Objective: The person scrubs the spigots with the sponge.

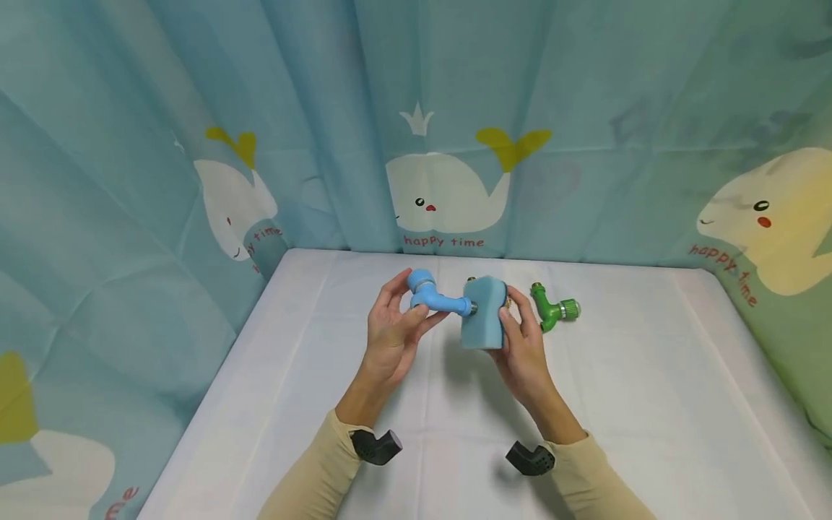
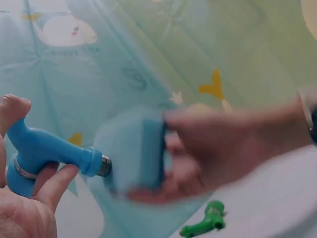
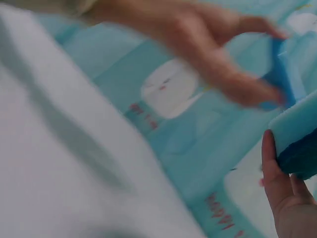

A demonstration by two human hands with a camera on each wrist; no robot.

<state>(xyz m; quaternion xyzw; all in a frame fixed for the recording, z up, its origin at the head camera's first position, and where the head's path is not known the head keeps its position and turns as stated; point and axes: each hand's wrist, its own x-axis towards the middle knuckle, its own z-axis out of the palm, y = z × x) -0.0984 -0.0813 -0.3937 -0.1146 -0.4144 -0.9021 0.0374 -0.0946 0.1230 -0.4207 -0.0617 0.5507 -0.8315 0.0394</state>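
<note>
the left hand (image 1: pixel 390 336) is gripping a bent blue plastic tap (image 1: pixel 434 295) above the white table (image 1: pixel 650 404) — the right hand (image 1: pixel 523 354) is holding a blue sponge block (image 1: pixel 484 313) tight against its tip. the soft sponge could be slipping off if squeezed loosely.

green tap (image 1: pixel 555 309) just R of hands, curtain (image 1: pixel 455 108) walls 3 sides, front open

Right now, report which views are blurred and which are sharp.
Head view: sharp, evenly lit, soft shadows under both hands. Left wrist view: blue tap fairly crisp, right hand and blue block smeared. Right wrist view: heavily blurred throughout.
</note>
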